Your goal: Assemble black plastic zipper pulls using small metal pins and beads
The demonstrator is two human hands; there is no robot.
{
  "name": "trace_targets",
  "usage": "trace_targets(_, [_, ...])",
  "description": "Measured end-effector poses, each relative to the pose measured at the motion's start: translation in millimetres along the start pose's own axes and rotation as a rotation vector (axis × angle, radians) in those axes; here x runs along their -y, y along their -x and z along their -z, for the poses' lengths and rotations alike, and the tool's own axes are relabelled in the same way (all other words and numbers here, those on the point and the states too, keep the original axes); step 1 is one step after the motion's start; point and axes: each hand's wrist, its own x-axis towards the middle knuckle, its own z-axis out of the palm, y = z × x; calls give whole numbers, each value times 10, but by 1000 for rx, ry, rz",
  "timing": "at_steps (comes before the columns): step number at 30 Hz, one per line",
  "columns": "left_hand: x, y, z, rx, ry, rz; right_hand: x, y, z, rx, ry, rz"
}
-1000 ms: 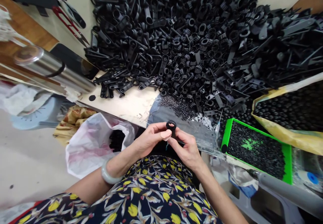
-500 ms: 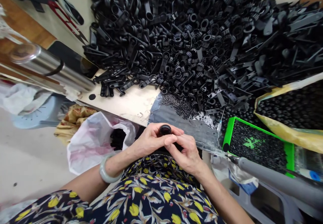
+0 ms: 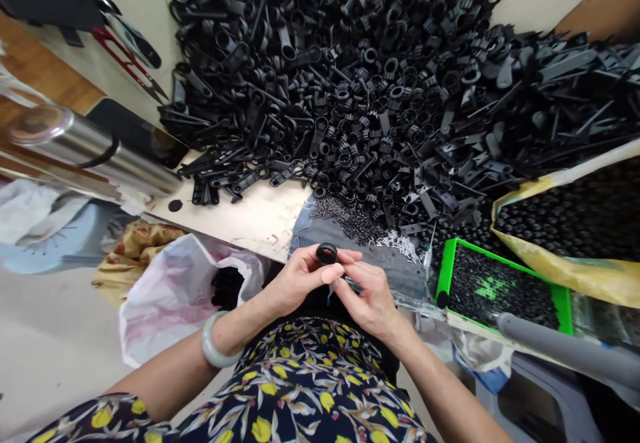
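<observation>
Left of the heap of black plastic zip pulls (image 3: 350, 96), a steel flask (image 3: 90, 153) with a black loop handle lies on its side on the cream worktop (image 3: 245, 223), with red-handled thread snips (image 3: 127, 63) above it. Below the heap's left end, a white plastic bag (image 3: 160, 316) sits open with black parts (image 3: 227, 288) inside, and a patterned yellow cloth (image 3: 145, 243) lies just beside it.

Directly below the heap's middle, the person's hands work above their lap, which is covered by a dark floral garment (image 3: 280, 390). The left hand (image 3: 300, 280), with a pale jade bangle (image 3: 215, 343) on its wrist, has its fingers (image 3: 310, 263) curled and closed, pinching a small black ring (image 3: 327, 253) against the thumb. The right hand (image 3: 367, 296) sits touching the left, its fingers (image 3: 355, 276) bent close beneath the ring; whether they grip anything, I cannot tell.

Just beyond the hands, a grey-blue pad (image 3: 390, 263) carries tiny dark parts (image 3: 345, 220) and silver pins (image 3: 400, 246). Right of these, below the heap, are a green tray of black beads (image 3: 500, 290), a yellow bag of black beads (image 3: 565, 230) and a grey tool handle (image 3: 565, 350).
</observation>
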Motion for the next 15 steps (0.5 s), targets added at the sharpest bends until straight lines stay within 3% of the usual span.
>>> trace_targets(4, [-7,-20,-23,9,-37,-10,-20,19,-14,-8,38,52])
trace_targets(10, [76,-229,26,36,-69,22,-95,33,-44,-54,-99,-147])
trace_targets(15, [-4,-266,95,40,-112,9,-87,15,79,95,-219,-148])
